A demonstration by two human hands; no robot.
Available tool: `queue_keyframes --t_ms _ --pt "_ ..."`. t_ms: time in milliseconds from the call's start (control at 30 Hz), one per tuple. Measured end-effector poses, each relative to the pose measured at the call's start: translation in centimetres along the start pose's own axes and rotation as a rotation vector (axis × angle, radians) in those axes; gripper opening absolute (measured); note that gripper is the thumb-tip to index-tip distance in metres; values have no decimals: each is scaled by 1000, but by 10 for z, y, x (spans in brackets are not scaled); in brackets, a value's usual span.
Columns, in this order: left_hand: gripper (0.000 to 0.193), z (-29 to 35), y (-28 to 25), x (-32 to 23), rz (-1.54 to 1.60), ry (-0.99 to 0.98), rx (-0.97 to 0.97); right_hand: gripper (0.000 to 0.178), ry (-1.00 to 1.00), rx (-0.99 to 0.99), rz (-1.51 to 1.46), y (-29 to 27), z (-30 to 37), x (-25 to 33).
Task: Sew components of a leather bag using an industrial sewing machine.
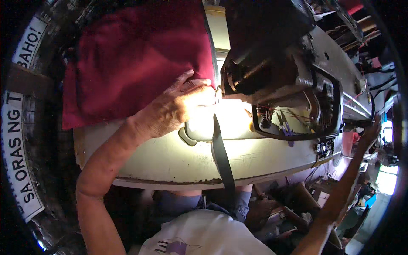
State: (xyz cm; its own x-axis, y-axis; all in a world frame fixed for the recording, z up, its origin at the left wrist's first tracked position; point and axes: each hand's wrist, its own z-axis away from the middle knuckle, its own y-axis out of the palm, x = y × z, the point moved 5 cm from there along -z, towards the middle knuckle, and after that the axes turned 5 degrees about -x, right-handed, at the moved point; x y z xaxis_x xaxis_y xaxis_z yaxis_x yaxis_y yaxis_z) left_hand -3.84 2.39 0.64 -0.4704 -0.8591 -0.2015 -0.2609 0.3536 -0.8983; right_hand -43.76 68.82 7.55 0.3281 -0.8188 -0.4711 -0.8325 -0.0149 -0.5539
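- The left hand [182,104] lies flat on the edge of a dark red fabric [136,59], fingers spread and pressed down, with the fingertips right at the needle area of the black sewing machine [280,72]; that hold keeps the cloth taut and lined up where the stitching happens.
- The red fabric is bunched to the left of the machine on the pale counter [170,163], out of the way, with only its right edge fed under the machine head.
- A black strap [222,155] runs from the needle area straight back toward the person and hangs off the counter's near edge, so it lies in line with the feed.
- The right hand [373,129] reaches far out to the right end of the machine, probably at the handwheel; the view is dim and warped there, so I cannot tell whether it grips anything.
- A bright lamp glare washes out the plate beside the needle.
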Motion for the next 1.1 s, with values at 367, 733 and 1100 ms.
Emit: queue_keyframes --t_ms 367,733,1100 --pt "34 -13 0 -3 68 0 -47 58 555 -88 -1114 65 11 -110" --pt "32 0 8 6 248 -25 -81 56 886 -325 -912 17 24 97" --pt "69 168 -107 53 -440 -519 113 40 873 57 -1474 -193 0 386"
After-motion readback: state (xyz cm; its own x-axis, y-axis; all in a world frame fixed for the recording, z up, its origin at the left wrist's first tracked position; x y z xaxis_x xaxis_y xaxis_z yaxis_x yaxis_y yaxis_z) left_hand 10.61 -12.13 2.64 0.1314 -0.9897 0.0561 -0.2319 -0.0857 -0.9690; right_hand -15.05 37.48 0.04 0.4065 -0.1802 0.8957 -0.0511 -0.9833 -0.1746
